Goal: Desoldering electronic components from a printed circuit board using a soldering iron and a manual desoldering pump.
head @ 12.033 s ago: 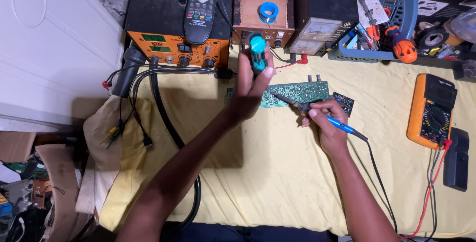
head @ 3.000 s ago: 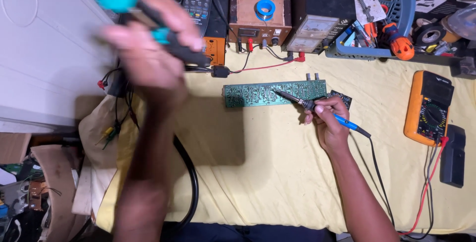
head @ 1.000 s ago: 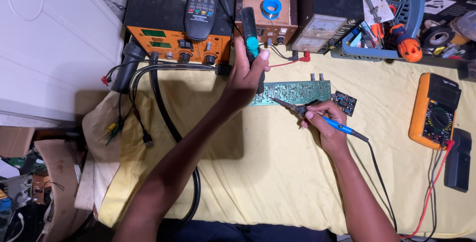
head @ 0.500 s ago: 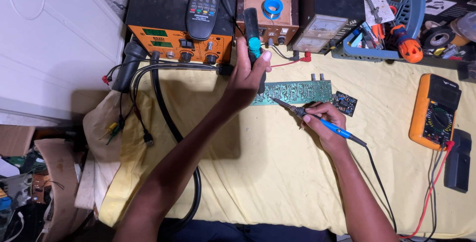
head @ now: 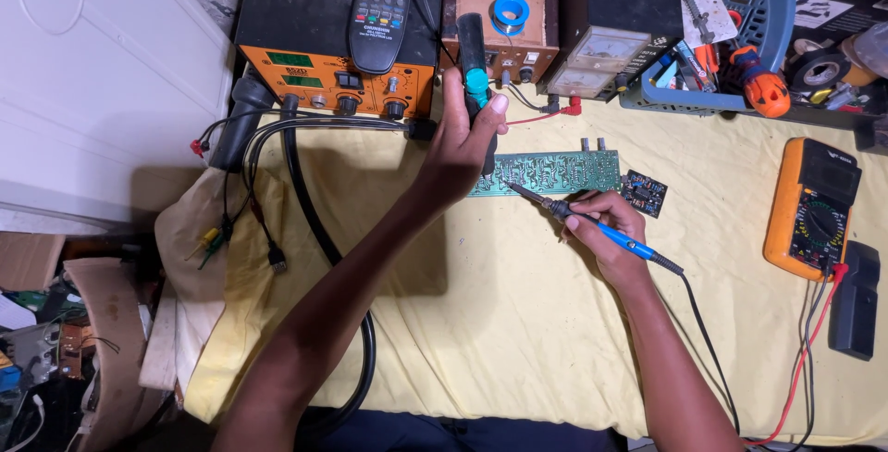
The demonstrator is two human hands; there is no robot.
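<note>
Leftmost, saw black cables (head: pixel 296 184) trailing over the yellow cloth (head: pixel 518 341) on the surface, below an orange-fronted black box (head: pixel 333 45) with a remote control (head: pixel 381 8) lying on top. Next, found the left hand (head: pixel 462 142), grip closed firmly round a black and teal pump tool (head: pixel 475 73) held upright, its lower end at the left part of the long green circuit board (head: pixel 555 173). Further right, noted the right hand (head: pixel 606 225), grip pinched shut on a blue-handled soldering iron (head: pixel 592 222), tip resting on the board. Then spotted a small dark board (head: pixel 644 193) just beside it. Rightmost, made out an orange meter (head: pixel 812 207) lying well apart.
</note>
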